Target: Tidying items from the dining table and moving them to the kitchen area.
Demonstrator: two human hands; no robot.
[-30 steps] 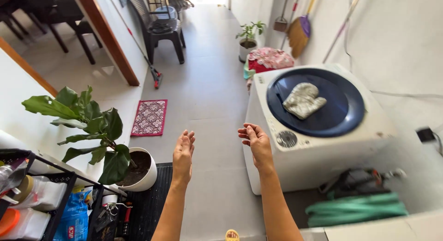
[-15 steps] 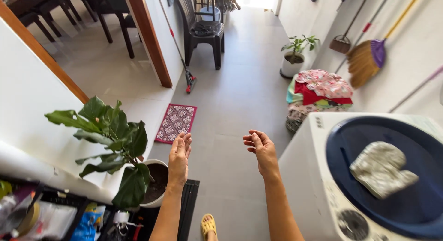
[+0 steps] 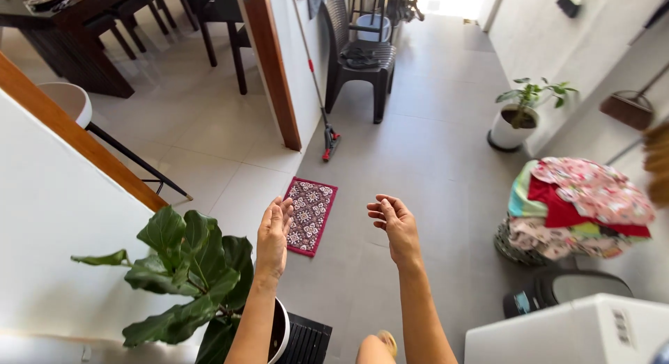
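Laundry basket point(image 3: 529, 247), heaped with bright folded clothes point(image 3: 585, 204), sat on the grey tiled floor point(image 3: 432, 155) to the right, well apart from both hands, beside the white washing machine point(image 3: 564, 332), probably parked there to be within easy reach. The left hand point(image 3: 273, 231) was raised in mid-air, fingers together and nearly straight, gripping nothing. The right hand point(image 3: 396, 225) hung beside it, fingers loosely curled, also empty. Below them lay 1 small patterned mat point(image 3: 310, 215); a leafy potted plant point(image 3: 188, 266) stood just left of the left forearm.
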